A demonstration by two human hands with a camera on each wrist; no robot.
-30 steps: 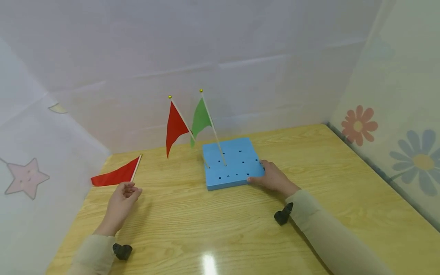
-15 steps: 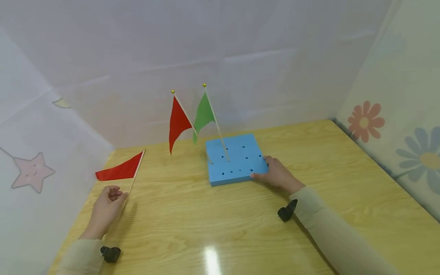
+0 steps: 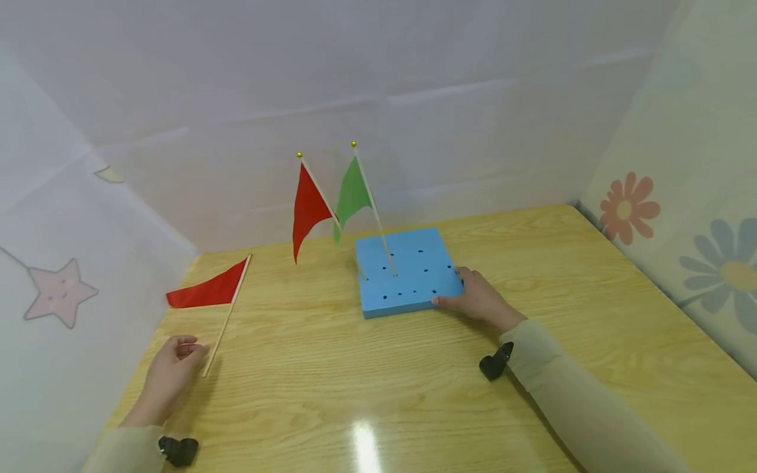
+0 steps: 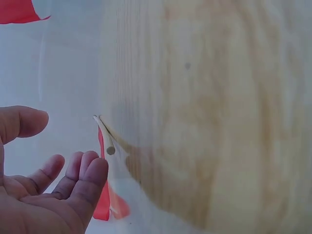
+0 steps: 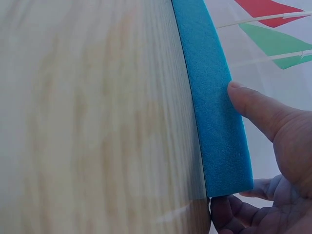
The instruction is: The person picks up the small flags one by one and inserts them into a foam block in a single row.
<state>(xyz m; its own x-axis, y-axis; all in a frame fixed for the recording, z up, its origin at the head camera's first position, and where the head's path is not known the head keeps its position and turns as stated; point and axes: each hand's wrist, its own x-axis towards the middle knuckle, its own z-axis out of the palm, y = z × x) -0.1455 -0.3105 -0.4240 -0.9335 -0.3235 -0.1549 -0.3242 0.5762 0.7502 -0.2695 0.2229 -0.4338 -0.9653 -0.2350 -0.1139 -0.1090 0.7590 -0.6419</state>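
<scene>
My left hand [image 3: 169, 373] hovers just left of the lower end of a small red flag's stick [image 3: 221, 338]. That red flag [image 3: 207, 292] lies on the table at the left. The left wrist view shows my thumb apart from the loosely bent fingers [image 4: 90, 187], with nothing between them. My right hand [image 3: 480, 303] grips the near right corner of a blue foam block [image 3: 408, 246] with holes in its top. In the right wrist view the thumb [image 5: 256, 107] presses one side of it. Another red flag [image 3: 309, 209] and a green flag [image 3: 353, 190] stand in the block, leaning left.
The wood-grain table [image 3: 307, 387] has a bright reflection near its front. A pale cloth wall [image 3: 473, 144] rises behind it, with side walls at left and right. The right one bears printed flowers [image 3: 629, 209], the left one a star [image 3: 61, 293].
My left hand has moved left and back toward me along the loose flag's stick, so its lower end now shows. My right hand keeps its grip on the block. The head view has shifted slightly.
</scene>
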